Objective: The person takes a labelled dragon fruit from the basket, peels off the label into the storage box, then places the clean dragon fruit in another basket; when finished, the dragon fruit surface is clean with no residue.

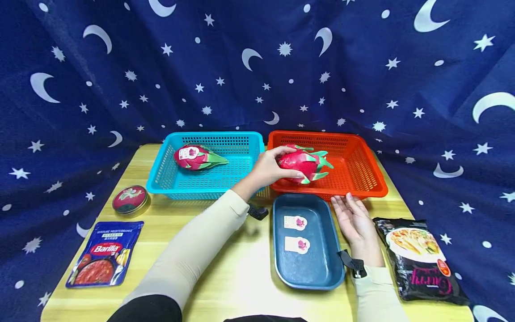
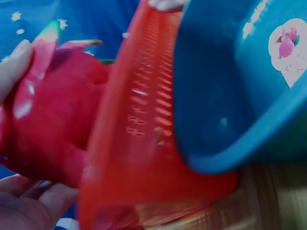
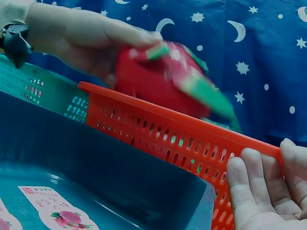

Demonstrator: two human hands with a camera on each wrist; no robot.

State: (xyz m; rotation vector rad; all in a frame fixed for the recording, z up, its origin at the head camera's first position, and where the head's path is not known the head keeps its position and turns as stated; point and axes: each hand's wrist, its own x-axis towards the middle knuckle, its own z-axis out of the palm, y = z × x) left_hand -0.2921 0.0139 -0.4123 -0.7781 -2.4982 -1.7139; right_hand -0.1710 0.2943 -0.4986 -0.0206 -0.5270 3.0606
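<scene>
My left hand grips a pink dragon fruit with green leaf tips over the left part of the red basket. In the right wrist view the dragon fruit is blurred above the rim. My right hand is palm up at the front of that basket, its fingers against the slotted wall and its thumb beside the rim. Pink and green bits show through the slots. Another dragon fruit, with a label on it, lies in the light blue basket.
A dark blue tray with two dragon-fruit labels stands before the red basket. At left are a round tin and a Barilla sauce pouch. A black curry packet lies right of my right hand.
</scene>
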